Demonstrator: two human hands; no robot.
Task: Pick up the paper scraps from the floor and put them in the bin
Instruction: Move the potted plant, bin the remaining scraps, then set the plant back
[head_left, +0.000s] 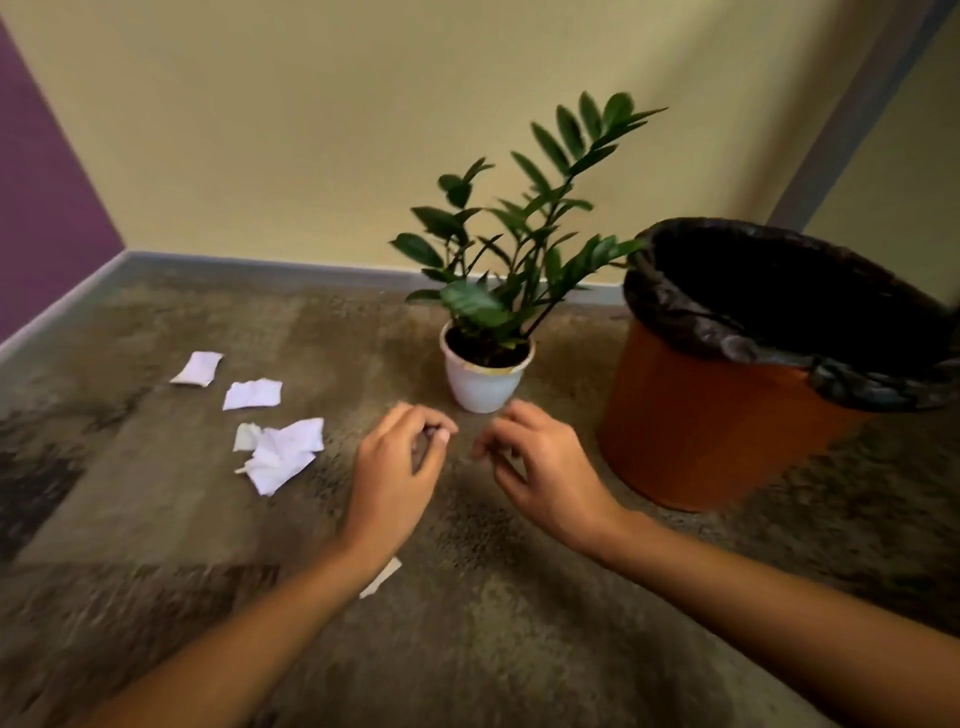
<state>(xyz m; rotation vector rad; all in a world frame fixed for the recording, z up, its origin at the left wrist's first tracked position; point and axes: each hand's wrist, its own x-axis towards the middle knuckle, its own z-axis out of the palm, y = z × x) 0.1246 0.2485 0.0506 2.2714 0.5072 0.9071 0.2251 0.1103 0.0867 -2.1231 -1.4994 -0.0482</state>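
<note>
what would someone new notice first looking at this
Probably the orange bin with its black liner, standing at the right, and the green potted plant beside it near the back wall. Next, the white paper scraps scattered on the floor at the left, with the left hand and right hand hovering empty in the middle.

The paper scraps (280, 452) before me are white. The bin (696, 415) is orange-brown, lined with a black bag (691, 322). The plant (519, 244) has dark green leaves in a white pot (480, 387). The carpet (493, 649) is mottled brown; the walls are pale yellow (311, 130) and purple (41, 208).
</note>
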